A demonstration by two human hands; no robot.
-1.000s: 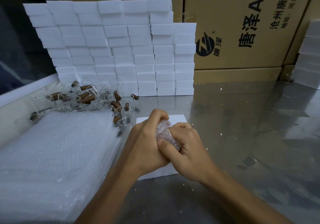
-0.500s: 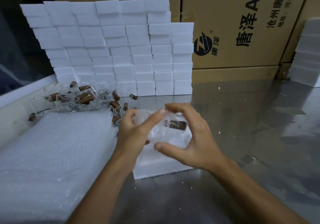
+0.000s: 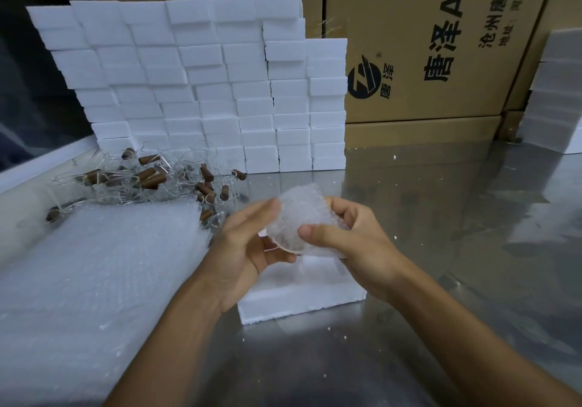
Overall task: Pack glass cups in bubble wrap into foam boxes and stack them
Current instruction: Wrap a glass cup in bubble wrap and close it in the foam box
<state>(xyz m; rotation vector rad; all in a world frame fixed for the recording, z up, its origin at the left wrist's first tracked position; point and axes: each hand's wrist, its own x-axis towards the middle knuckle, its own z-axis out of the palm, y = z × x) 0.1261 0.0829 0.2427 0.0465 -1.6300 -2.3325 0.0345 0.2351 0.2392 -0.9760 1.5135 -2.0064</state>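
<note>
Item: bubble-wrap bundle [image 3: 299, 221] held just above foam tray [image 3: 299, 299] | Right hand [image 3: 356, 246]: thumb and curled fingers gripped it | Left hand [image 3: 242, 249]: straight fingers pressed its side | Risk: untaped wrap could spring open, spilling its contents | Room: glass pieces [image 3: 157, 180] crowded the tray's far-left; steel tabletop [image 3: 441, 249] open to its right.

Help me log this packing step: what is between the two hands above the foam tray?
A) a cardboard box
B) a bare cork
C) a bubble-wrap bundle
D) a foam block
C: the right hand grips a bubble-wrap bundle, the left hand touching its side, above the white foam tray.
</note>
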